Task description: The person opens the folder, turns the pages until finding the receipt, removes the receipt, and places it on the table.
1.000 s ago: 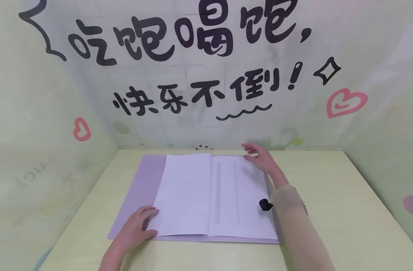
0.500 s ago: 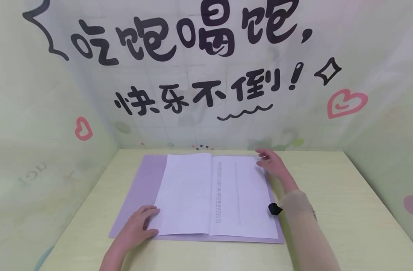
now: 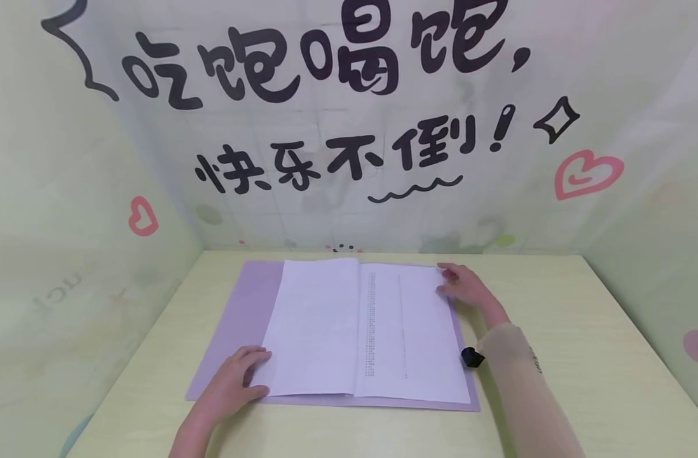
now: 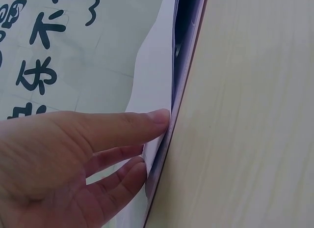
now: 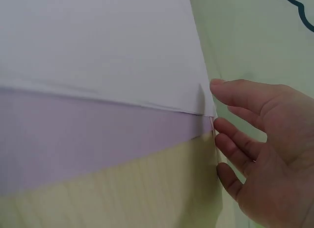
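An open lilac folder (image 3: 246, 305) lies on the table with white paper sheets in it. Its left page (image 3: 314, 324) looks blank, while the right page (image 3: 417, 337) carries small printed columns. My left hand (image 3: 229, 385) rests at the lower left of the blank page; the left wrist view shows its thumb (image 4: 158, 116) on the paper near the bottom edge. At the far right corner is my right hand (image 3: 469, 289), fingers loosely bent. In the right wrist view, its fingertips (image 5: 223, 126) are beside the paper's corner, and contact there cannot be made out.
The pale wooden table (image 3: 566, 331) extends around the folder. A printed wall panel (image 3: 337, 222) rises behind it, with further panels at left and right. A small black object (image 3: 472, 357) sits by the right sleeve (image 3: 515, 375).
My right hand has moved right and toward me, from above the printed page to its far right corner, and lowered. The left hand keeps its place.
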